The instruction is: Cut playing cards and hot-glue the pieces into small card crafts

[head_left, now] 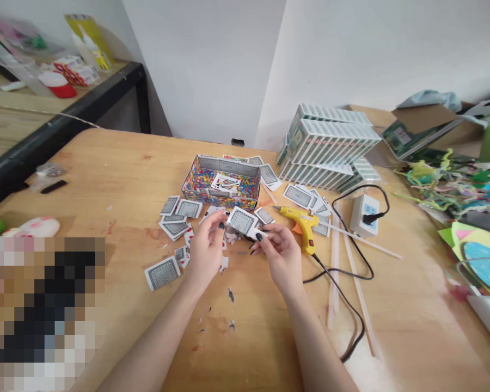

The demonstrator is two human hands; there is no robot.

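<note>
In the head view, the right hand (283, 253) pinches a playing card (242, 220) by its near corner, just in front of the colourful box (202, 195). The left hand (207, 245) has its fingertips at the card's left edge; whether they grip, I cannot tell. A yellow glue gun (306, 219) lies to the right.

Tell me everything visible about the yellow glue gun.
The yellow, plastic-looking glue gun lies on its side on the brown wooden table, grey nozzle pointing left, beside but apart from the right hand. It has an orange trigger and red handle switch; a translucent whitish stick extends from its rear, a black cord from its handle.
</note>
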